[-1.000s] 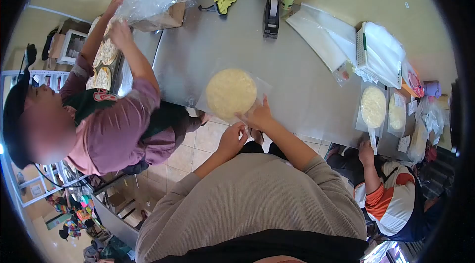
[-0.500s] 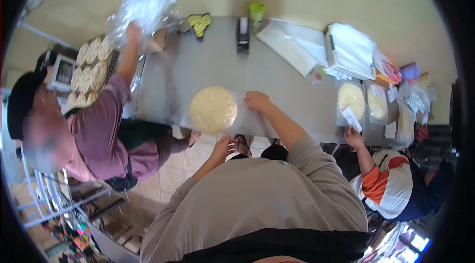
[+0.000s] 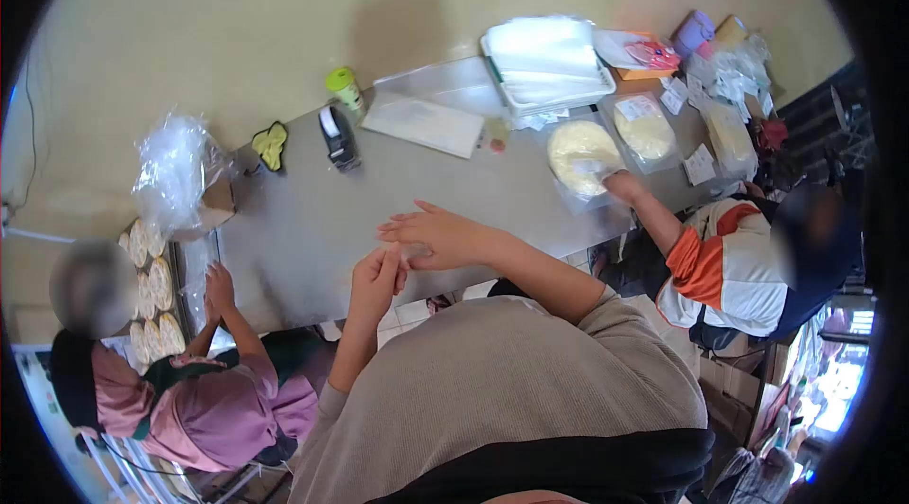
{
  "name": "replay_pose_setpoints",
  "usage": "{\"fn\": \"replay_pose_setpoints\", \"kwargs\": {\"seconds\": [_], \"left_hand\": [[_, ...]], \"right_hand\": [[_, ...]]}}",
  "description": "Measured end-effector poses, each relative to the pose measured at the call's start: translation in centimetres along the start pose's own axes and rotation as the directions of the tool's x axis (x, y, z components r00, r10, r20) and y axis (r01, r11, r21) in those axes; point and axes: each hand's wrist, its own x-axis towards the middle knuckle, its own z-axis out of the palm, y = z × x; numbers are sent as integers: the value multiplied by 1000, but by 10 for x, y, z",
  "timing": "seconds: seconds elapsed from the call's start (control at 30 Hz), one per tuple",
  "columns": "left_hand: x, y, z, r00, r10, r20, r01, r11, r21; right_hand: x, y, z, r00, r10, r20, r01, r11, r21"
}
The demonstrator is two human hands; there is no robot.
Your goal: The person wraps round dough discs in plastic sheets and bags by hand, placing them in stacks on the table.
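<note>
My two hands meet above the front part of the metal table. The left hand (image 3: pixel 374 281) is closed, its fingertips at the underside of my right hand. My right hand (image 3: pixel 450 237) is stretched out to the left, back upward, with its fingers extended. Between them shows a small clear, shiny bit (image 3: pixel 415 254), perhaps plastic; what it is I cannot make out. Further right, a co-worker's hand (image 3: pixel 625 187) touches a bagged pale round flatbread (image 3: pixel 576 149). A second bagged round (image 3: pixel 644 136) with a label on it lies beside that one.
A white basket (image 3: pixel 554 97) of clear bags stands at the back, beside a flat white packet (image 3: pixel 426 125). A black dispenser (image 3: pixel 338 136), green cup (image 3: pixel 343 87) and yellow cloth (image 3: pixel 270 146) are left of it. A co-worker (image 3: pixel 208 390) stands left, near plastic bags (image 3: pixel 180 172).
The bagged round before me no longer shows there. My hands have come together. The view has turned right; the left co-worker's raised hand has come down and the plastic bags rest at the back left.
</note>
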Motion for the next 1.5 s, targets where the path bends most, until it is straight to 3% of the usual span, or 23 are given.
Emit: {"fn": "replay_pose_setpoints", "kwargs": {"seconds": [0.1, 0.2, 0.3, 0.4, 0.5, 0.53, 0.63, 0.7, 0.87, 1.03, 1.1, 1.17, 1.23, 1.33, 1.43, 1.5], "left_hand": [[23, 29, 37, 984, 38, 171, -58, 992, 115], [42, 31, 76, 964, -6, 266, -5, 999, 40], [57, 38, 106, 974, 39, 224, -46, 999, 26], [73, 36, 118, 978, 41, 205, -36, 999, -30], [81, 26, 126, 985, 45, 168, -42, 999, -19], [82, 21, 129, 990, 42, 136, -39, 999, -25], [81, 2, 137, 998, 16, 61, -13, 999, -42], [76, -9, 141, 999, -9, 34, 11, 999, -50], [61, -43, 147, 993, -116, 8, 116, 989, -97], [55, -56, 149, 991, -133, -30, 132, 990, -50], [54, -60, 148, 989, -121, -85, 116, 991, -66], [53, -73, 150, 970, 11, -242, -55, 983, -176], [53, -96, 145, 898, 156, -411, -197, 979, -59], [37, -95, 131, 817, 228, -529, -217, 973, 83], [13, -94, 115, 844, 89, -528, -95, 995, 16], [1, -96, 109, 829, 107, -549, -118, 993, 15]], "right_hand": [[-31, 20, -39, 988, 118, 100, -126, 989, 76], [-70, 27, -77, 936, 332, 112, -350, 904, 246], [-119, 57, -113, 881, 435, -188, -409, 898, 164], [-154, 37, -180, 800, 565, -202, -531, 824, 200], [-183, 76, -165, 866, 222, -448, -310, 941, -134], [-194, 96, -154, 905, 221, -363, -306, 932, -194], [-230, 143, -93, 914, 328, -237, -405, 716, -569], [-260, 176, -39, 746, 666, -8, -545, 603, -583], [-245, 163, -43, 749, 652, 122, -561, 721, -407], [-197, 167, -71, 875, 477, 86, -467, 877, -112], [-179, 167, -75, 911, 409, 54, -404, 910, -91], [-160, 163, -76, 938, 344, 42, -341, 938, -68], [-154, 163, -65, 948, 315, 46, -313, 949, -47], [-155, 159, -46, 962, 266, 70, -266, 964, -5], [-166, 157, -32, 949, 281, 143, -285, 958, 9], [-172, 156, -29, 941, 292, 171, -297, 955, 2]]}}
